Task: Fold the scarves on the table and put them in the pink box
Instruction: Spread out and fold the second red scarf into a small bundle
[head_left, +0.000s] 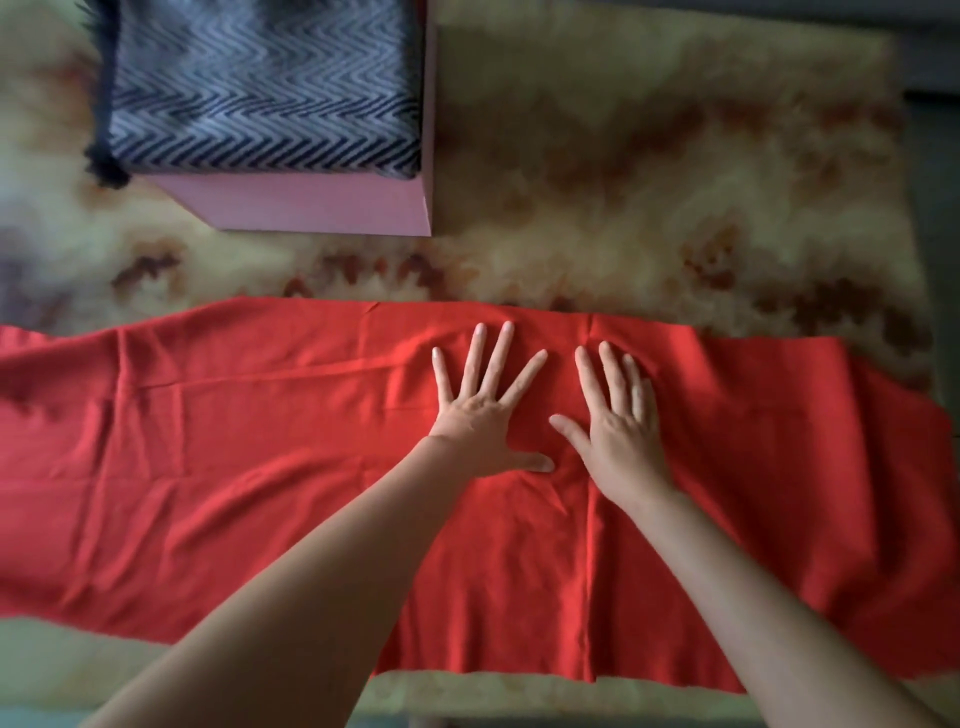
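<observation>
A long red scarf (234, 457) lies spread flat across the table from the left edge to the far right, with soft creases. My left hand (483, 410) rests palm down on its middle, fingers splayed. Just to the right, my right hand (618, 415) also presses flat on the cloth, fingers apart. Neither hand grips the fabric. At the back left stands the pink box (322, 202). A folded black-and-white zigzag scarf (260, 88) fills its top, with a dark fringe hanging over its left side.
The table (649, 171) has a mottled cream and brown surface, bare to the right of the box. Its right edge runs along the frame's far right, and its near edge shows below the red scarf.
</observation>
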